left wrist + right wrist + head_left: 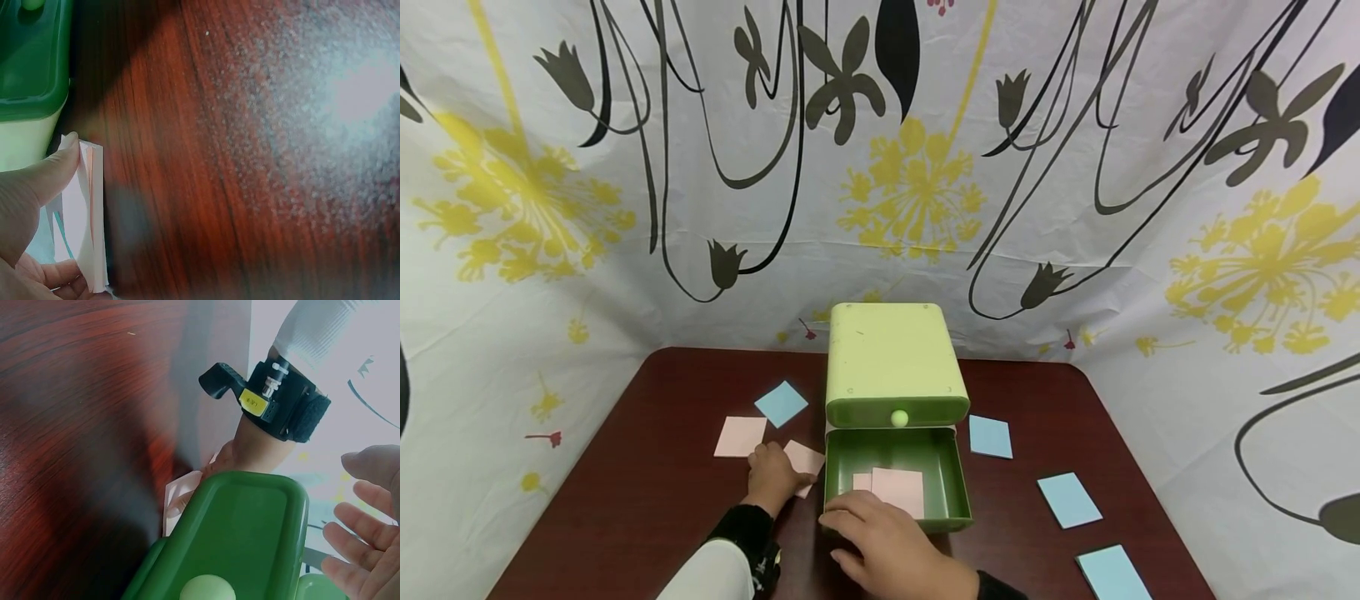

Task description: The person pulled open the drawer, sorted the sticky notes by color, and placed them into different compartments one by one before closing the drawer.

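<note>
Pinching a pink paper square [806,459] against the dark red tabletop [647,500], the left hand [772,477] lies just left of the open green drawer [951,500]; the left wrist view shows its thumb and curled fingers [59,275] closed on the edge of a thin stack of pink sheets [90,219]. Just right of that hand, the right hand [887,546] rests at the drawer's front wall with fingers [365,528] relaxed and spread, gripping nothing. Inside the drawer, just beyond the right fingertips, lie pink squares [897,489]. Behind the drawer stands the light green box [891,358] it slides from, with a pale round knob [899,418] on its front. Another pink square [741,436] lies just beyond the left hand, and a blue square [781,403] farther beyond it. Well to the right of the right hand lie three more blue squares [990,437], [1069,500], [1112,573]. A black strap with a yellow label [284,403] wraps the left wrist below a white sleeve [312,328].
</note>
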`<action>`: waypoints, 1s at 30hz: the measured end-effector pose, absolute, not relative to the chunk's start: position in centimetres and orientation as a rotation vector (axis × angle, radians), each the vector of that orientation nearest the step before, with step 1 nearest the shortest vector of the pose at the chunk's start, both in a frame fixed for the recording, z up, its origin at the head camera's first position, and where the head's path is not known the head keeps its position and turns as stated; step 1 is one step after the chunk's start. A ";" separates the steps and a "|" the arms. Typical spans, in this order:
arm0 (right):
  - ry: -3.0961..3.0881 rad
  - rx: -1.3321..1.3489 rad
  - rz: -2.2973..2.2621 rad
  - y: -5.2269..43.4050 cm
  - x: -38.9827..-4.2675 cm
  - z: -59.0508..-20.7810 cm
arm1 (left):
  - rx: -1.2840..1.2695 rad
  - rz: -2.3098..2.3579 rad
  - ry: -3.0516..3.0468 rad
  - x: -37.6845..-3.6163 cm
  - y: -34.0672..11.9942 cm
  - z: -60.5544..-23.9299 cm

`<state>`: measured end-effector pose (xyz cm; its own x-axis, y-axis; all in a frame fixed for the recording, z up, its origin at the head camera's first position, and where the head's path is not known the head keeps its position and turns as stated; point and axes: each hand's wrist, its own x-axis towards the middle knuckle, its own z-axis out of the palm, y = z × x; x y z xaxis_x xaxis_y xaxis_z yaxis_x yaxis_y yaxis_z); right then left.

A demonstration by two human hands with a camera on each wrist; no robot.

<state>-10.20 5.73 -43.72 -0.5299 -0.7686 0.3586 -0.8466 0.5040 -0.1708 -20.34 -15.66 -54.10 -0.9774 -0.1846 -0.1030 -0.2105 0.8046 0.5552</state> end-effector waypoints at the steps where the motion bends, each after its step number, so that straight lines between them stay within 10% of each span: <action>1: -2.514 1.368 0.482 5.8 -10.2 -43.7 | -0.327 0.924 2.940 -20.4 -15.6 -54.1; 30: -2.489 0.842 0.600 13.2 -10.7 -44.2 | -0.252 1.508 2.825 -18.8 -16.3 -53.7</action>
